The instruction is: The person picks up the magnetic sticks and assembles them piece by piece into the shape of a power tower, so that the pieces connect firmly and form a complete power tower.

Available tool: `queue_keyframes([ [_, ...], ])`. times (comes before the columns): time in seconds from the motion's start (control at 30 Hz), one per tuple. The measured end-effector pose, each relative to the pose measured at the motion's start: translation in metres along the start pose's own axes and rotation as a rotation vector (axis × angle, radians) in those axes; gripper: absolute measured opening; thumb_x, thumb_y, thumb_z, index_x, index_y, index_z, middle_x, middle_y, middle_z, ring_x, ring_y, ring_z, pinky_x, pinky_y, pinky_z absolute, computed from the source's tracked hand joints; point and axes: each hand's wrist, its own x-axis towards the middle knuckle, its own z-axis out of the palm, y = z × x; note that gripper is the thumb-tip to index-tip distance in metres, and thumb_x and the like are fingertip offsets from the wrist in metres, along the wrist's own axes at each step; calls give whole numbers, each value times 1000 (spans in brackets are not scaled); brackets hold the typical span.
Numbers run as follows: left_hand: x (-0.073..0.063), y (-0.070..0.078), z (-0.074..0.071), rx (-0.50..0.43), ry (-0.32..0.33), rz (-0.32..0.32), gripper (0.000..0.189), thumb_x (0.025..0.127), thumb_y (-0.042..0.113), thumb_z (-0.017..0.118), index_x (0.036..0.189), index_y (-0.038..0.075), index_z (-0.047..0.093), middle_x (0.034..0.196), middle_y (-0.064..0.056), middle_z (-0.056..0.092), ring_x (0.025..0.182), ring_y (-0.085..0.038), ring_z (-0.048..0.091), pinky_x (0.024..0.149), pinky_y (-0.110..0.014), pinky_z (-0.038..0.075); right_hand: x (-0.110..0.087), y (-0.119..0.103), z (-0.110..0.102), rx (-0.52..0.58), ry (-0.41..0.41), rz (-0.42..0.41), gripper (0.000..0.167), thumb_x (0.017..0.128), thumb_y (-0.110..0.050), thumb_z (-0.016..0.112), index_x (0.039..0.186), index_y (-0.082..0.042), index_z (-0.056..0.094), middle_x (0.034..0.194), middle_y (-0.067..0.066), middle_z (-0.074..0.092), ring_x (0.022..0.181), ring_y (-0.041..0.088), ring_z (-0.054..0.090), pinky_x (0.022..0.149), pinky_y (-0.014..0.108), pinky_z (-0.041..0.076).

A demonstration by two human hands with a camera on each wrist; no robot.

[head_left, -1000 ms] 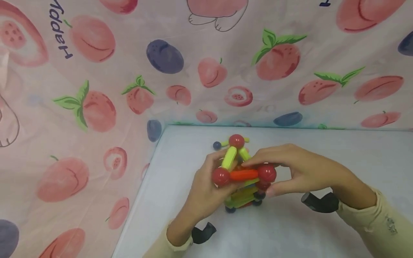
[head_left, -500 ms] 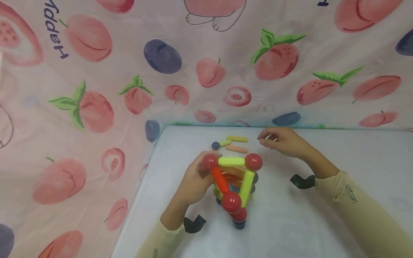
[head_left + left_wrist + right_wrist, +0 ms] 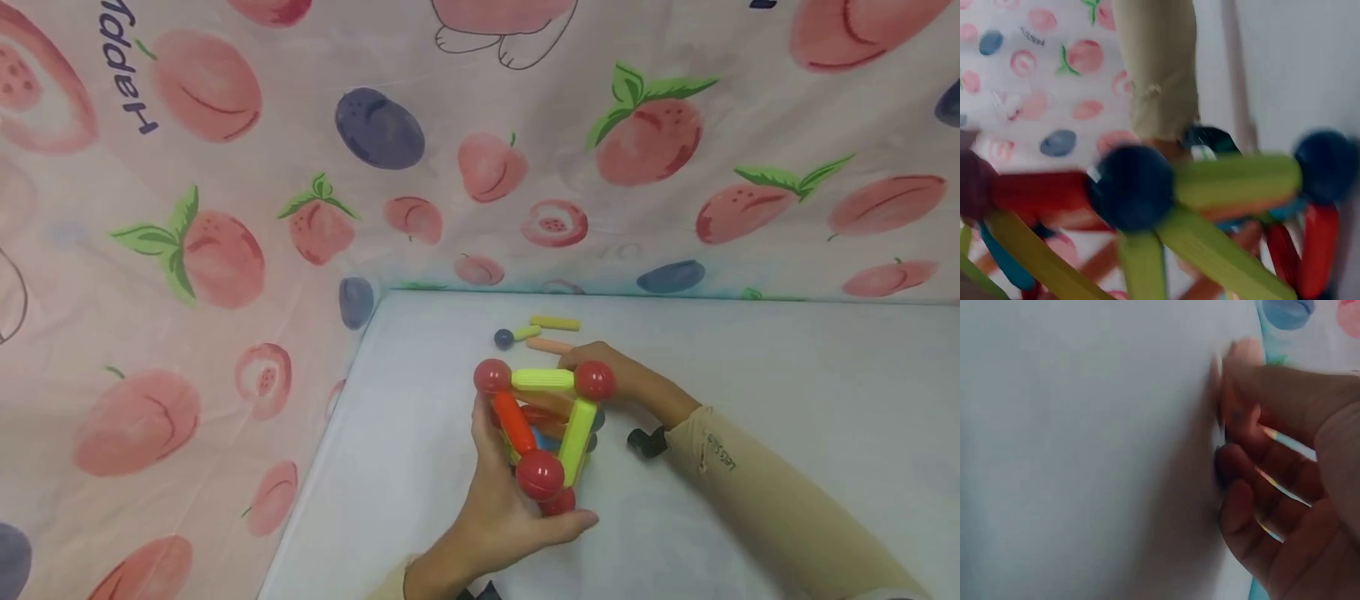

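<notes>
A structure of magnetic rods and balls stands in the middle of the head view, its top a triangle of red balls (image 3: pixel 541 474), yellow-green rods (image 3: pixel 576 442) and an orange-red rod (image 3: pixel 513 422). My left hand (image 3: pixel 495 508) lies around its near left side, fingers straight along it and thumb stretched out below the front ball. Beyond the structure, my right hand (image 3: pixel 603 367) is at the right end of a peach-coloured rod (image 3: pixel 547 343). In the right wrist view its curled fingers (image 3: pixel 1238 506) and thumb meet near the table, blurred; whether they pinch the rod is unclear.
Behind the structure lie a yellow rod (image 3: pixel 555 322) and a short yellow-green rod (image 3: pixel 527 332) with a dark blue ball (image 3: pixel 504 338) at its end. The white table (image 3: pixel 787 400) meets a fruit-print cloth (image 3: pixel 480 167) at the back and left.
Both hands were on the structure; it then turned, and my right hand let go and moved out beyond it, then in to the peach rod. My left hand has shifted nearer, thumb now spread.
</notes>
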Motion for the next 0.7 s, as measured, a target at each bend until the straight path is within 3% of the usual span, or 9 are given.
queue_keyframes([
  [0.1,7,4,0,-10,-4,29,134,70,11,84,161,29,-13,156,7,31,142,-17,41,114,-43,45,-2,4,-4,-60,13,-34,24,80,-37,85,98,-27,73,77,-5,67,80,15,61,76,31,54],
  [0.23,14,-2,-23,-67,-110,46,122,69,-3,69,163,28,-3,160,4,31,143,-19,41,117,-37,42,-10,15,-15,-189,25,-69,14,87,-21,80,98,-19,71,84,-4,63,81,15,55,76,32,51],
  [0.37,13,-17,-56,-85,-148,65,89,72,-8,57,154,9,29,150,-16,48,134,-17,52,111,-31,47,-11,20,-21,-226,38,-25,10,90,-21,77,98,-19,72,81,-3,62,79,16,54,72,30,50],
  [0.43,13,-24,-69,-92,-140,88,74,73,-9,53,145,-1,37,141,-25,52,129,-16,57,107,-31,50,-9,21,-23,-203,56,-6,12,90,-22,77,100,-18,73,82,-3,62,80,16,54,72,30,50],
  [0.57,15,-31,-84,-103,-132,115,66,75,-8,51,139,-6,38,137,-16,56,126,-13,58,108,-32,50,-5,23,-26,-214,105,-42,16,88,-24,80,101,-16,73,83,-3,63,80,17,54,73,31,49],
  [0.7,16,-35,-89,-92,-161,128,63,77,-9,50,139,-4,40,133,-10,57,119,-12,56,106,-30,51,2,20,-29,-212,191,-39,22,87,-33,82,99,-17,73,85,-2,66,81,17,57,74,34,51],
])
